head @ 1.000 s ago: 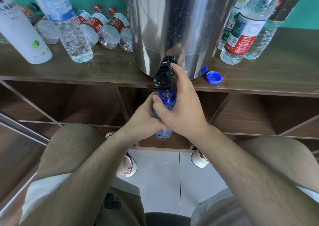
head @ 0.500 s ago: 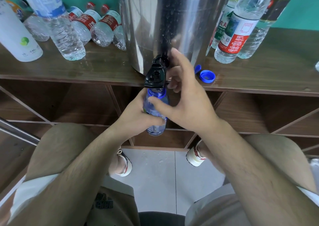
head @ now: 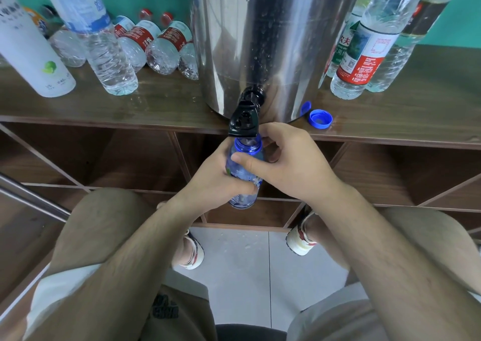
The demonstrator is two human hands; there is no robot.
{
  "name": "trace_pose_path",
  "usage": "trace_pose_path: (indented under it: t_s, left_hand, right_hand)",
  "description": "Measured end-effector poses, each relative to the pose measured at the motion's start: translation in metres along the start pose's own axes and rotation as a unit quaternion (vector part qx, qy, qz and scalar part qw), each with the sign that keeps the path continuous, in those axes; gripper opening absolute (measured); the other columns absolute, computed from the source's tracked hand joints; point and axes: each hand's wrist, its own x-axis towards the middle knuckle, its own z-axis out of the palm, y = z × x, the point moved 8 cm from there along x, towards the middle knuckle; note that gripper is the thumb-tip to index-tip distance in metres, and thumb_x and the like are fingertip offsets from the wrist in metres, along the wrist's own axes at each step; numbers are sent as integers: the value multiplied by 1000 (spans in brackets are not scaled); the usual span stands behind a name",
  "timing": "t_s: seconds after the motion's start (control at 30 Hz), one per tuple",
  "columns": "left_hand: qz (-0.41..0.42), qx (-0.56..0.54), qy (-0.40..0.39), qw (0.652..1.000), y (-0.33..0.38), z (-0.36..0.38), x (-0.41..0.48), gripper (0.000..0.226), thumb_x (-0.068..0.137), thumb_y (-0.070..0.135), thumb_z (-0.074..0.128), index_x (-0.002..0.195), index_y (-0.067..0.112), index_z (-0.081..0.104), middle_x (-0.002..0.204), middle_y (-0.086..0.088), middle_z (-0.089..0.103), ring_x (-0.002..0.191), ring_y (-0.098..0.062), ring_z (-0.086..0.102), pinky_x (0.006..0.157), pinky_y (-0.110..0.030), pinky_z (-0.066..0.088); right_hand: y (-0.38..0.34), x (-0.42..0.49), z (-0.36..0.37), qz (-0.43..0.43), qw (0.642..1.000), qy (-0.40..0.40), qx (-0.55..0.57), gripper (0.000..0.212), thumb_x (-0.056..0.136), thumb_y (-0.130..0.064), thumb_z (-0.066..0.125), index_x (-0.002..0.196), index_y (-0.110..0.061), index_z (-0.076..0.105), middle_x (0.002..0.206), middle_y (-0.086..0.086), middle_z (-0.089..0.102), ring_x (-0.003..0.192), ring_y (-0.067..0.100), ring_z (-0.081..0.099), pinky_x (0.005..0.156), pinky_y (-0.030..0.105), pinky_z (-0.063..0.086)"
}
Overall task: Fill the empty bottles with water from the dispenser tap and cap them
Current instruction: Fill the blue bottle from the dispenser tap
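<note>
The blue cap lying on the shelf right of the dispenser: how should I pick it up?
Pinch the blue cap across its outer wall, coming straight down from above with the right hand, once it lets go of the blue bottle. The cap lies flat, open side up, so its rim is exposed; the dispenser stands close on its left, which crowds a sideways approach from there.

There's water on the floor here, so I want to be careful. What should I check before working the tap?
1. Uncapped: ok, the blue bottle has an open mouth.
2. Aligned: ok, the mouth sits right below the black tap.
3. Grip: ok, the left hand holds the body and the right hand has its thumb on the neck.
4. Cap at hand: ok, the blue cap lies on the shelf beside the dispenser.
5. Water level: cannot tell, hands cover it.
6. Floor dry: not ok, drops on the tiles.
</note>
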Motion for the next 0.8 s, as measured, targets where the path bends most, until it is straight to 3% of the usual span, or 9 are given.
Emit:
trace_pose_path:
  t_s: [0.13,0.33,0.5,0.67,0.8]
  left_hand:
    - [7,15,-4,1000,3,0,0,84,69,-4,85,129,44,52,118,29,68,111,6,66,84,-7,50]
    - [4,18,-9,1000,2,1,1,84,70,-6,85,137,33,52,117,31,66,111,7,64,83,-5,49]
    - [2,14,-16,1000,2,2,0,84,70,-6,85,138,31,52,117,28,68,110,5,66,83,-7,50]
    - [5,12,-17,1000,3,3,0,84,67,2,86,140,29,53,120,24,68,112,2,66,84,-7,50]
    - [11,15,-12,1000,4,2,0,83,69,-4,87,138,27,54,118,25,68,110,3,66,82,-7,50]
  right_hand:
    - [-1,0,0,-2,1000,-6,1,50,83,-68,64,109,-26,73,93,-13,68,84,6,65,71,33,55]
    - [-2,0,0,-9,1000,-8,-2,40,87,-60,71,106,-25,74,90,-12,68,81,7,64,70,34,55]
    - [-5,1,-2,-17,1000,-2,-5,44,85,-63,67,107,-26,76,91,-11,70,81,7,65,71,34,55]
    - [-7,0,-4,-27,1000,0,-15,37,87,-58,72,105,-26,77,86,-13,67,78,7,62,68,31,52]
    - [-8,0,-4,-36,999,-2,-15,32,90,-51,76,105,-23,77,84,-9,68,77,9,61,67,31,51]
